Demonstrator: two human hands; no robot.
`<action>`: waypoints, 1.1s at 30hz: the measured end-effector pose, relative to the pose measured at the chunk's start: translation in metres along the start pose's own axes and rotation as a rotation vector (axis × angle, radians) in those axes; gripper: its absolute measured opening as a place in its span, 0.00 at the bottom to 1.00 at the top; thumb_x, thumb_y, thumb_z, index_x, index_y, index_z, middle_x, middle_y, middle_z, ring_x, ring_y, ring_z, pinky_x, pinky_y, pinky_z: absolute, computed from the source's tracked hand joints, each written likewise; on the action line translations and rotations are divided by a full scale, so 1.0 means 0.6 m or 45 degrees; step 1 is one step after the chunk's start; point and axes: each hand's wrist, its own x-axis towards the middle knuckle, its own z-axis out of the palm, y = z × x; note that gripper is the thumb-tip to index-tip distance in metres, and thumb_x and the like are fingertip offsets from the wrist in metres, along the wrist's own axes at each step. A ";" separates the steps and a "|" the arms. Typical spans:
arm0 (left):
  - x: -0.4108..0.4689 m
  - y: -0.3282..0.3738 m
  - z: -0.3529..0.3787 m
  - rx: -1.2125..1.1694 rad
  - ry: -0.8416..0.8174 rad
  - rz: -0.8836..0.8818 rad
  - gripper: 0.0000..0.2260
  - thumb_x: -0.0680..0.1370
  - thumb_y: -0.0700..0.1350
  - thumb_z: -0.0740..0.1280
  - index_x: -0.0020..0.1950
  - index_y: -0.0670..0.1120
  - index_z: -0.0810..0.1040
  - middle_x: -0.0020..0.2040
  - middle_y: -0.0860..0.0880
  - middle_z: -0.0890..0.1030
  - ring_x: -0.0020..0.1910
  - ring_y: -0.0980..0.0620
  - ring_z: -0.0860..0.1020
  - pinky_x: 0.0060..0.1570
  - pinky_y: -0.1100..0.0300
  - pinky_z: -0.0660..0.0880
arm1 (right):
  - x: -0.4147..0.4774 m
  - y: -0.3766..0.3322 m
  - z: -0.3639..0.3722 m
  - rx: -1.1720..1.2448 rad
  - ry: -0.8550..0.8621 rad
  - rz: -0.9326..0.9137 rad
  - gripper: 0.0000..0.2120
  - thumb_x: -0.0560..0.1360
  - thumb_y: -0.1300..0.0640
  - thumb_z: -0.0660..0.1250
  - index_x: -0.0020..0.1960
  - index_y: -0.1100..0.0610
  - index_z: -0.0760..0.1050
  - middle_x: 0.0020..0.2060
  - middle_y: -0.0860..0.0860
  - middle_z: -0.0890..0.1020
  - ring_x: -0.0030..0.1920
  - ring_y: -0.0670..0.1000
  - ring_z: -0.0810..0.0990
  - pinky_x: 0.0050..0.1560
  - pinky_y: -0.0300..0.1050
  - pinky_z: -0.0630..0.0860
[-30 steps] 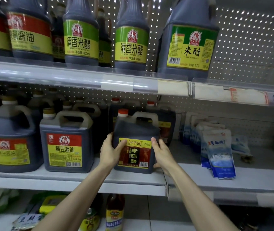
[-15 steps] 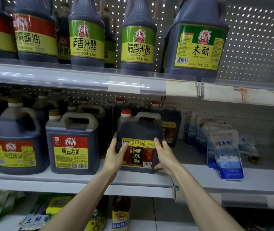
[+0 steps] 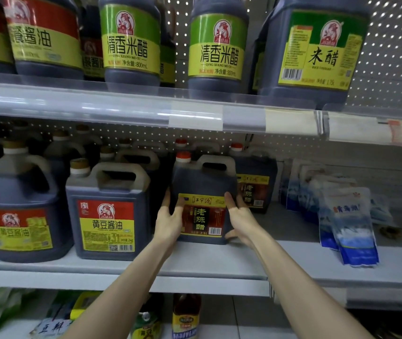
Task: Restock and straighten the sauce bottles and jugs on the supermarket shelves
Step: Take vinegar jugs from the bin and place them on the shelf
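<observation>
Two hands, ours, clasp the vinegar jug (image 3: 203, 182): our left hand (image 3: 170, 223) wraps its left side, thumb on the label, and our right hand (image 3: 240, 216) wraps its right side. The jug stands upright on the middle shelf (image 3: 219, 263), just right of a soy sauce jug (image 3: 107, 209), with salt bags (image 3: 346, 223) farther right.

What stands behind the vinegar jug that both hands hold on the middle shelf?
Behind the vinegar jug a red cap shows; its jug's body is covered. A matching jug stands behind to the right, partly hidden.
</observation>
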 end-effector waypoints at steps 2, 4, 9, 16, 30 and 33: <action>0.008 0.000 0.000 -0.021 0.006 0.000 0.26 0.81 0.54 0.60 0.78 0.57 0.55 0.68 0.49 0.74 0.64 0.48 0.74 0.66 0.47 0.71 | 0.005 -0.001 0.006 0.004 0.004 0.009 0.30 0.81 0.40 0.55 0.78 0.43 0.47 0.74 0.53 0.66 0.70 0.64 0.68 0.55 0.64 0.74; 0.014 0.000 -0.002 -0.040 0.009 0.002 0.26 0.81 0.54 0.60 0.78 0.57 0.56 0.69 0.49 0.74 0.65 0.48 0.74 0.66 0.47 0.71 | 0.010 -0.003 0.010 0.020 0.011 0.014 0.31 0.80 0.40 0.55 0.78 0.43 0.47 0.75 0.53 0.63 0.71 0.64 0.65 0.57 0.66 0.73; 0.030 -0.002 -0.002 -0.067 0.038 -0.015 0.25 0.81 0.54 0.60 0.78 0.57 0.56 0.69 0.48 0.73 0.64 0.47 0.73 0.66 0.48 0.71 | 0.021 -0.007 0.018 0.013 0.007 -0.018 0.30 0.81 0.41 0.54 0.78 0.43 0.46 0.77 0.51 0.58 0.74 0.63 0.61 0.60 0.69 0.71; 0.046 -0.005 -0.004 -0.068 0.053 -0.029 0.25 0.82 0.54 0.59 0.77 0.59 0.55 0.71 0.48 0.71 0.65 0.47 0.72 0.64 0.52 0.71 | 0.041 -0.011 0.028 -0.005 -0.014 -0.024 0.29 0.81 0.42 0.54 0.78 0.43 0.48 0.76 0.52 0.59 0.73 0.64 0.62 0.60 0.72 0.70; 0.060 -0.003 0.001 -0.096 0.086 -0.026 0.25 0.82 0.53 0.58 0.78 0.57 0.55 0.72 0.48 0.70 0.61 0.51 0.72 0.54 0.59 0.70 | 0.072 -0.016 0.034 -0.016 -0.053 -0.044 0.27 0.81 0.41 0.55 0.77 0.40 0.50 0.75 0.50 0.62 0.72 0.63 0.65 0.56 0.70 0.73; 0.065 -0.005 0.000 -0.089 0.082 -0.049 0.25 0.82 0.54 0.58 0.77 0.59 0.54 0.72 0.48 0.69 0.65 0.47 0.72 0.58 0.56 0.71 | 0.076 -0.018 0.033 -0.026 -0.057 -0.050 0.27 0.81 0.41 0.54 0.77 0.40 0.50 0.75 0.50 0.62 0.72 0.63 0.65 0.55 0.69 0.74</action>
